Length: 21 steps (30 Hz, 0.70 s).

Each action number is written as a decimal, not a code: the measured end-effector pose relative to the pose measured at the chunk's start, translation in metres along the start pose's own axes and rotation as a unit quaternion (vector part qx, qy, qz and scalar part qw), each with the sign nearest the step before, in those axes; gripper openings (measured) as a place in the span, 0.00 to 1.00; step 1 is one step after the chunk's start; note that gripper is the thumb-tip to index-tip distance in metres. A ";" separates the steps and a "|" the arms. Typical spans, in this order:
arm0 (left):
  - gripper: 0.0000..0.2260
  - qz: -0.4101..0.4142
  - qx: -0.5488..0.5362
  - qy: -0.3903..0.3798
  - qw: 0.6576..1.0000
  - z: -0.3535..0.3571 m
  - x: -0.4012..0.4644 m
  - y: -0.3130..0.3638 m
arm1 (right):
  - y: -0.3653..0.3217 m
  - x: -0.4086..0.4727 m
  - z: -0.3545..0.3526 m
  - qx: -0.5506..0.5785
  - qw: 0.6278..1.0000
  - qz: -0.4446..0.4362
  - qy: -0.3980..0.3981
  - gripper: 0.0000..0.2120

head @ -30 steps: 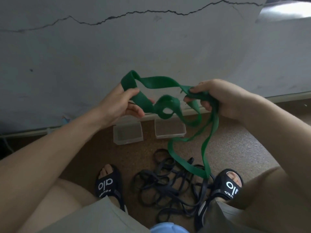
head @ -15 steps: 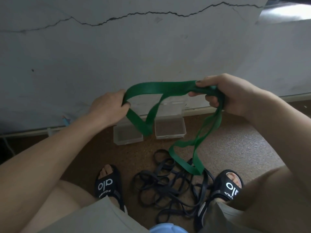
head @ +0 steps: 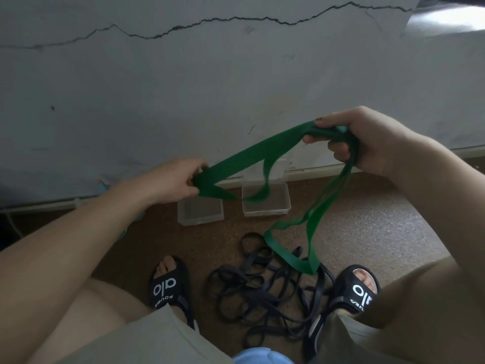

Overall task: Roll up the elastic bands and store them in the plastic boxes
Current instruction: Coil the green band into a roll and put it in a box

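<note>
A green elastic band stretches between my two hands in front of the wall. My left hand pinches its lower left end. My right hand grips the other end higher up, and from there a long loop of the green band hangs down to the floor. Two clear plastic boxes stand open on the floor by the wall: the left box and the right box. A tangle of black elastic bands lies on the floor between my feet.
A grey cracked wall rises right behind the boxes. My feet in black slides, the left slide and the right slide, flank the black pile on the brown speckled floor. A light blue object shows at the bottom edge.
My left hand has dropped lower and pulled left, drawing the green band taut and flat between the hands. The loose loops near the hands have straightened out.
</note>
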<state>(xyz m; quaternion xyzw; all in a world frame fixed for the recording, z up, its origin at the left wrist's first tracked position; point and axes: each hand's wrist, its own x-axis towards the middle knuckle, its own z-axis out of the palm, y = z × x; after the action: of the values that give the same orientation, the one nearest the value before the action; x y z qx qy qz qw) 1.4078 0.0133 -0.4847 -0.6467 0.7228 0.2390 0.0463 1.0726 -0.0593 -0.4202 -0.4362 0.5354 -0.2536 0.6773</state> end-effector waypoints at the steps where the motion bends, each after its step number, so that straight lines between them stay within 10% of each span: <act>1: 0.19 0.007 0.038 0.022 0.999 0.000 0.002 -0.001 | 0.000 0.000 -0.001 0.003 1.000 -0.002 0.000 0.12; 5: 0.09 0.034 0.150 0.104 0.983 -0.001 0.007 -0.005 | -0.001 0.003 -0.005 0.008 1.000 -0.003 0.005 0.14; 11: 0.05 -0.048 -0.005 0.204 0.978 -0.006 0.009 -0.002 | -0.001 0.002 -0.004 -0.002 1.000 -0.012 0.017 0.12; 15: 0.06 -0.120 -0.162 0.176 0.964 -0.014 0.006 -0.002 | 0.000 0.002 -0.001 -0.015 1.000 -0.010 -0.008 0.11; 21: 0.02 -0.080 -0.103 0.107 0.986 -0.015 0.003 -0.009 | -0.001 0.002 -0.001 -0.017 1.000 -0.004 -0.002 0.11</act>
<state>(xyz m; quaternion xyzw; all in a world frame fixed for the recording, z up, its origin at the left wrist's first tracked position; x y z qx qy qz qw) 1.4194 0.0043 -0.4752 -0.7257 0.6410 0.2372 -0.0789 1.0728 -0.0618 -0.4201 -0.4500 0.5364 -0.2466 0.6701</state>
